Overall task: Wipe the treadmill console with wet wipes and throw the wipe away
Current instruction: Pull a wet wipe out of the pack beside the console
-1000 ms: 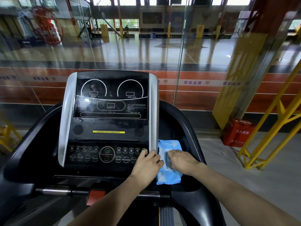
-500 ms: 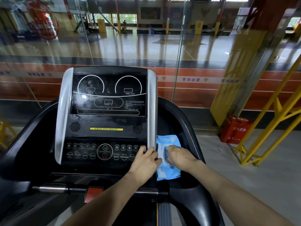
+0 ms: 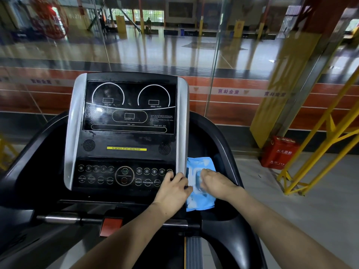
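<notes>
- Right hand (image 3: pixel 214 182) fingers curl onto the wet wipes pack (image 3: pixel 201 202) lid; a pinch cannot be confirmed.
- Left hand (image 3: pixel 172 193) fingers press the pack's left edge.
- Pack's long axis runs away from the person, just right of the console (image 3: pixel 126 144).

A black treadmill console (image 3: pixel 128 136) with silver side trims and dark, unlit displays is shown tilted back. A blue wet-wipe pack (image 3: pixel 201 200) is seen lying flat in the tray just right of it, lid uppermost.
</notes>
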Motion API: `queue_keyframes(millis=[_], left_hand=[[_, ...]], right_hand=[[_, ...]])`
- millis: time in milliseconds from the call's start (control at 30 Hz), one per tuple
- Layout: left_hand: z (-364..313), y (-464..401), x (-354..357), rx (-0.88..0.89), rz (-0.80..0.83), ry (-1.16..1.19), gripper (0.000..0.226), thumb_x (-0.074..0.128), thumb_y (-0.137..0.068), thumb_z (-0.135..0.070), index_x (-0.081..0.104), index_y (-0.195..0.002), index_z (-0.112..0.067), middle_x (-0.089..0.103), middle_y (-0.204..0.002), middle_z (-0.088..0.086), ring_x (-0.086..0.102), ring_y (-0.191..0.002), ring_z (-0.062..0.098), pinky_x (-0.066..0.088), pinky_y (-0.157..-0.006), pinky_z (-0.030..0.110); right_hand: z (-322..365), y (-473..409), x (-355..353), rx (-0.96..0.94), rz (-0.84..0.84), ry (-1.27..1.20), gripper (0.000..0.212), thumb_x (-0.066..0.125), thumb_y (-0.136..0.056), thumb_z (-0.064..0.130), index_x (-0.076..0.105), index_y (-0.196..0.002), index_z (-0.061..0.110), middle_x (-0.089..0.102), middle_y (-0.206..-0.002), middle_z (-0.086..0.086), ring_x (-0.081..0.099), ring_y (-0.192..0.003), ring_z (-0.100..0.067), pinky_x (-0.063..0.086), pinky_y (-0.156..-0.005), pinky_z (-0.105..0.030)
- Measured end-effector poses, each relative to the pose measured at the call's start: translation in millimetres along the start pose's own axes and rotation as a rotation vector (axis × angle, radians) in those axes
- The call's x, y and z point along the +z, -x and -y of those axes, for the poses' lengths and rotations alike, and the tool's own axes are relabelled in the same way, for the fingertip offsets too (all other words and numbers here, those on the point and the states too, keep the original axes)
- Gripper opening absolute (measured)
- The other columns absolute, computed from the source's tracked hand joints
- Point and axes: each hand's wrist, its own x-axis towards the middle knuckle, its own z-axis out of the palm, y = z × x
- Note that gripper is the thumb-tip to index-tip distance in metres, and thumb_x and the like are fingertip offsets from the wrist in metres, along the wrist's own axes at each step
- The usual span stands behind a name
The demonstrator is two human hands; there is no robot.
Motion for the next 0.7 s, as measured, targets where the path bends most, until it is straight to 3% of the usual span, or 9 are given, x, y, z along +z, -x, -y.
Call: queue_keyframes(millis=[100, 233, 300, 400, 533, 600, 700], left_hand=[[-0.4, 1.0, 2.5, -0.010, -0.002, 0.018, 0.027, 0.083, -0.061, -0.014, 0.071, -0.085, -0.023, 0.061, -0.083, -0.002, 0.056, -0.095, 0.025, 0.034, -0.089, 0.044], [-0.2, 3.0, 4.1, -0.027, -0.019, 0.031, 0.028, 0.083, -0.062, -0.014, 0.073, -0.086, -0.022, 0.062, -0.083, -0.002, 0.057, -0.098, 0.025, 0.035, -0.091, 0.046], [-0.2, 3.8, 3.9, -0.035, -0.021, 0.029, 0.026, 0.083, -0.064, -0.014, 0.072, -0.087, -0.022, 0.062, -0.084, -0.002, 0.057, -0.098, 0.026, 0.035, -0.092, 0.047], [0.1, 3.8, 4.2, -0.034, 0.000, 0.023, 0.027, 0.082, -0.064, -0.013, 0.072, -0.088, -0.022, 0.062, -0.085, -0.002, 0.056, -0.100, 0.026, 0.036, -0.093, 0.047], [-1.0, 5.1, 1.1, -0.028, -0.028, 0.026, 0.025, 0.082, -0.063, -0.013, 0.072, -0.085, -0.022, 0.061, -0.083, -0.002, 0.056, -0.097, 0.025, 0.035, -0.093, 0.046], [-1.2, 5.1, -0.4, -0.028, -0.039, 0.024, 0.023, 0.081, -0.064, -0.014, 0.071, -0.083, -0.022, 0.061, -0.082, -0.002, 0.056, -0.096, 0.025, 0.034, -0.092, 0.045], [-0.8, 5.1, -0.4, -0.023, -0.029, 0.017, 0.024, 0.081, -0.065, -0.012, 0.071, -0.085, -0.022, 0.061, -0.083, -0.001, 0.056, -0.096, 0.025, 0.033, -0.091, 0.045]], right_hand=[[-9.5, 2.4, 1.9, -0.018, 0.015, -0.070, 0.011, 0.048, -0.098, 0.015, 0.044, -0.088, 0.012, 0.057, -0.089, -0.008, 0.058, -0.079, -0.033, 0.049, -0.070, -0.046], [-13.8, 5.0, 7.6, -0.024, -0.031, -0.136, 0.022, 0.042, -0.101, 0.013, 0.037, -0.081, 0.021, 0.046, -0.084, 0.003, 0.040, -0.069, -0.012, 0.035, -0.060, -0.026], [-14.2, 4.4, 11.4, 0.001, -0.044, -0.152, 0.020, 0.040, -0.102, 0.014, 0.040, -0.083, 0.021, 0.047, -0.086, 0.003, 0.039, -0.069, -0.011, 0.034, -0.060, -0.025], [-17.4, 4.4, 14.5, 0.048, -0.103, -0.169, 0.018, 0.038, -0.105, 0.013, 0.048, -0.091, 0.017, 0.057, -0.096, -0.001, 0.049, -0.073, -0.013, 0.044, -0.065, -0.030], [-16.2, 7.7, 23.3, 0.043, -0.249, -0.225, 0.010, 0.053, -0.105, 0.024, 0.057, -0.099, 0.017, 0.056, -0.103, 0.003, 0.059, -0.088, -0.015, 0.050, -0.082, -0.030], [-13.3, 6.5, 30.2, 0.050, -0.281, -0.214, 0.014, 0.061, -0.102, 0.030, 0.060, -0.097, 0.017, 0.053, -0.102, 0.005, 0.059, -0.087, -0.016, 0.052, -0.083, -0.032], [-11.4, 4.1, 33.1, 0.076, -0.301, -0.185, 0.016, 0.059, -0.103, 0.025, 0.057, -0.088, 0.021, 0.054, -0.103, 0.004, 0.061, -0.084, -0.016, 0.050, -0.079, -0.029]])
